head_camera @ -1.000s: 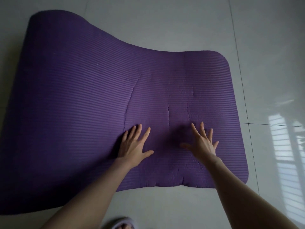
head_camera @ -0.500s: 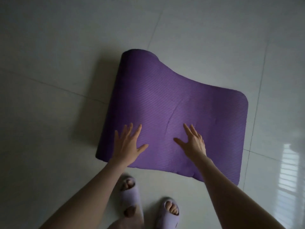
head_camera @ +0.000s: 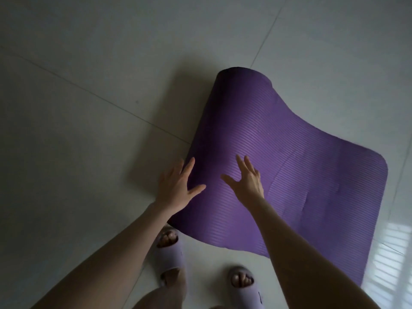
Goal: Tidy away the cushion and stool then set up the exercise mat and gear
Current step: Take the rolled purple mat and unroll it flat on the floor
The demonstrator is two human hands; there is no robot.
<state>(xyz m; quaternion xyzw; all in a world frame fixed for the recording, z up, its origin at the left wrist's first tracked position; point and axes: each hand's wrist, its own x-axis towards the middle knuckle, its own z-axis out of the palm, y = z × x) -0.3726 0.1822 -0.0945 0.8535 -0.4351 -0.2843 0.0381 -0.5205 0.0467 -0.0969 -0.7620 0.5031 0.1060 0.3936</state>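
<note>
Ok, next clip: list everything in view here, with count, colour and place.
purple ribbed foam exercise mat: one, purple, on the floor centre-right, left end curled up.
pale glossy floor tiles: several, grey-white, filling the frame.
window-light reflection: one, white, on the tiles lower right.
lilac open-toe slippers: two, lilac, on the feet at the bottom edge.
left hand: one, fingers spread, at the mat's curled left edge.
right hand: one, fingers spread, on the mat beside it.
</note>
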